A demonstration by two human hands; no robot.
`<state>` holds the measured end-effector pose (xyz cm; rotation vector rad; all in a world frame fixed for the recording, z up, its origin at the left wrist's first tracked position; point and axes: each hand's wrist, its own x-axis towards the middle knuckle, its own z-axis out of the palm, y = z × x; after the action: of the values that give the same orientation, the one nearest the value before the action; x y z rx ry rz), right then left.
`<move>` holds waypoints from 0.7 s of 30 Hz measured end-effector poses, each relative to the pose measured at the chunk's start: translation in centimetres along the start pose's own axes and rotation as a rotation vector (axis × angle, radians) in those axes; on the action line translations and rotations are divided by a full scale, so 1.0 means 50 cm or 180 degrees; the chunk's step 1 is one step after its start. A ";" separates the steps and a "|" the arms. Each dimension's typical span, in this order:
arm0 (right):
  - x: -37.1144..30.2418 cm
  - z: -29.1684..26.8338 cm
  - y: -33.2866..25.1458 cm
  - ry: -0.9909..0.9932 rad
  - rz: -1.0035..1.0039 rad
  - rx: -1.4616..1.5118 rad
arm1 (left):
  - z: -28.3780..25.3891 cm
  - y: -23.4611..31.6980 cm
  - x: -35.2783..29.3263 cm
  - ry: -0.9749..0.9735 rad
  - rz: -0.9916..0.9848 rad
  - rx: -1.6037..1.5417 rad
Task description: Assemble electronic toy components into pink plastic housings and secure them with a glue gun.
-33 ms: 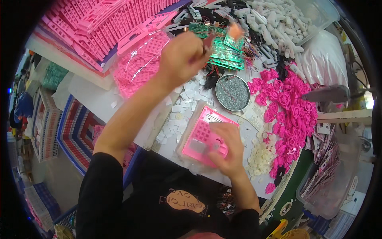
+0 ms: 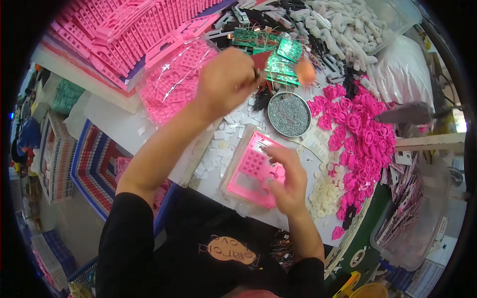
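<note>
My left hand [image 2: 226, 82] is closed in a fist above the stack of green circuit boards [image 2: 282, 69]. A dark red flat piece [image 2: 262, 60] sticks out at its fingers; its kind is unclear. Beside it hangs a blurred orange shape [image 2: 305, 72], too smeared to name. My right hand [image 2: 289, 186] is over the right side of a pink plastic case [image 2: 252, 164], its thumb and fingers apart and curved. The case lies on a clear plastic-edged base on the table, with a grid of square openings and a larger rectangular window showing.
A round tin of small metal screws [image 2: 289, 115] stands behind the case. Pink rose-shaped parts [image 2: 354, 129] and pale discs [image 2: 325, 197] lie to the right. Bagged pink parts [image 2: 174, 82] and stacked pink cases [image 2: 114, 35] are at the left. White parts [image 2: 343, 25] fill the back right.
My left hand has come slightly down, and the orange shape has shifted right and down. My right hand's fingers have lifted and drawn slightly right, uncovering more of the case.
</note>
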<state>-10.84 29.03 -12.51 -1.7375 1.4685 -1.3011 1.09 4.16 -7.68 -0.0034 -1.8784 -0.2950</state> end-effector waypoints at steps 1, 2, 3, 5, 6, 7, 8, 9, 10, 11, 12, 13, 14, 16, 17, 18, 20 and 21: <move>0.024 0.005 -0.006 0.0277 0.0232 0.0658 | -0.006 0.026 -0.011 -0.0177 0.0210 0.0053; 0.056 0.022 -0.025 0.0563 0.0459 0.1313 | -0.010 0.048 -0.024 -0.0350 0.0421 0.0103; 0.079 0.038 -0.047 0.0838 0.0677 0.1974 | -0.017 0.073 -0.037 -0.0581 0.0380 -0.0010; 0.091 0.058 -0.059 0.1026 0.1200 0.2346 | -0.035 0.115 -0.063 -0.1062 0.0301 -0.0212; 0.091 0.066 -0.046 0.1047 0.1398 0.2454 | -0.047 0.136 -0.074 -0.1191 -0.0017 -0.0286; 0.086 0.073 -0.031 0.1069 0.1606 0.2567 | -0.058 0.156 -0.088 -0.1326 -0.0343 -0.0363; 0.071 0.079 -0.023 0.0921 0.1638 0.2318 | -0.069 0.170 -0.100 -0.1459 -0.0669 -0.0442; 0.059 0.080 -0.027 0.0938 0.1645 0.2481 | -0.083 0.182 -0.097 -0.1392 -0.0652 -0.0419; 0.048 0.082 -0.032 0.0959 0.1653 0.2645 | -0.104 0.193 -0.082 -0.1328 -0.0636 -0.0399; 0.041 0.080 -0.034 0.0985 0.1659 0.2805 | -0.121 0.202 -0.094 -0.1152 -0.0806 -0.0386; 0.031 0.069 -0.022 0.0975 0.1491 0.2742 | -0.142 0.213 -0.102 -0.0978 -0.0970 -0.0369; 0.029 0.065 -0.023 0.0975 0.1392 0.2735 | -0.168 0.223 -0.136 -0.0701 -0.1330 -0.0330; 0.030 0.061 -0.028 0.0979 0.1292 0.2724 | -0.178 0.227 -0.159 -0.0418 -0.1685 -0.0292; 0.030 0.057 -0.038 0.0906 0.1167 0.2554 | -0.168 0.227 -0.185 -0.0767 -0.2597 -0.0911; 0.026 0.056 -0.039 0.0772 0.1174 0.2503 | -0.162 0.229 -0.190 -0.0938 -0.3050 -0.1230; 0.024 0.054 -0.039 0.0636 0.1162 0.2451 | -0.152 0.228 -0.184 -0.1271 -0.3246 -0.1187; 0.025 0.053 -0.041 0.0406 0.1121 0.2261 | -0.128 0.242 -0.202 -0.0970 -0.3834 -0.1936; 0.025 0.051 -0.046 0.0345 0.1106 0.2115 | -0.118 0.245 -0.206 -0.0832 -0.4117 -0.2343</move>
<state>-7.60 28.03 -11.20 -0.9542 1.1361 -1.4790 11.77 16.29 -13.10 0.7114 -1.6660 -1.9065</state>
